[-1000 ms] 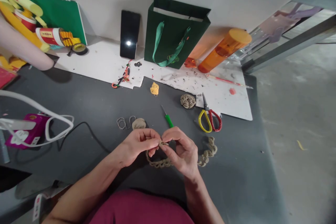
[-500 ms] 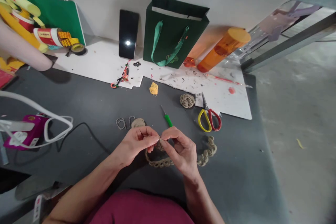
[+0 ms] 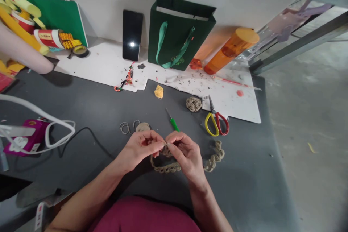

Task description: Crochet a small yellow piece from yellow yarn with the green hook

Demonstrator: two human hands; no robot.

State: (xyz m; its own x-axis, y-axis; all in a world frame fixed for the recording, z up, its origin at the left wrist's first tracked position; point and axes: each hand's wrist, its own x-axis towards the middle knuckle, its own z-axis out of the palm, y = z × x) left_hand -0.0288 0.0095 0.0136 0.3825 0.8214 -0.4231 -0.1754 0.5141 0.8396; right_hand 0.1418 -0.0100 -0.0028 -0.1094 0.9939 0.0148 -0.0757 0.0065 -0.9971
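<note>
My left hand and my right hand meet fingertip to fingertip. Both are closed in a pinch at the upper end of a beige crocheted strip; the exact spot between the fingers is too small to make out. The strip curves below my hands, passes behind the right wrist and ends in ruffled curls at the right. Just beyond my hands lies a crochet hook with a green handle. A small beige yarn ball with a loose looped tail is partly hidden by my left hand.
Scissors with yellow and red handles lie at the right, near a coiled crocheted rosette. A yellow crocheted piece is farther back. A phone, green paper bag and orange cylinder stand behind. White cables run at left.
My right hand has shifted very slightly to the left and its fingers have moved a little at the pinch. My left hand and the things on the table stay practically the same.
</note>
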